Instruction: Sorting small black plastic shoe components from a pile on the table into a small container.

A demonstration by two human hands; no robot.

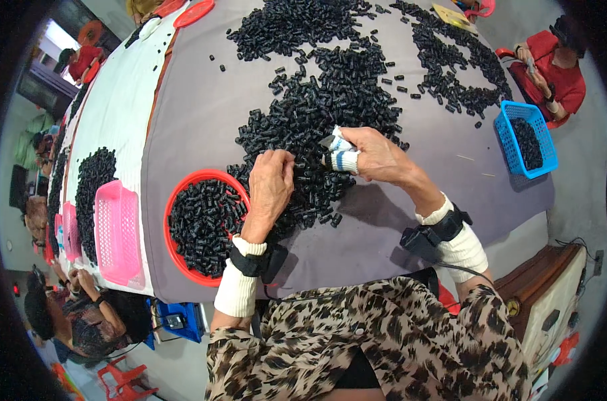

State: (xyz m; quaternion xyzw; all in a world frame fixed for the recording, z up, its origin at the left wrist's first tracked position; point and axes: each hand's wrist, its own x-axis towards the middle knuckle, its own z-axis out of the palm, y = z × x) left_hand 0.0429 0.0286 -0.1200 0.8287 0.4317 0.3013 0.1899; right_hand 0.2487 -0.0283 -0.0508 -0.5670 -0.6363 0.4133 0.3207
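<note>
A big heap of small black cylindrical pieces (323, 87) spreads over the grey tablecloth in front of me. At its near left edge is my left hand (271, 190), fingers curled in a pinch; whatever lies between the fingertips is hidden. My right hand (383, 157) is closed at the heap's right side, with white and blue-striped wraps (344, 160) on its fingers. A small pale, shiny bit shows by the right thumb, too small to name. Beside my left wrist stands a round red basket (171, 244) filled with the same black pieces.
A blue basket (549, 162) with black pieces sits at the table's right edge. Pink baskets (119, 250) and more black pieces (96, 177) line the white cloth at left. Another black pile (450, 60) lies far right. Co-workers sit around both tables.
</note>
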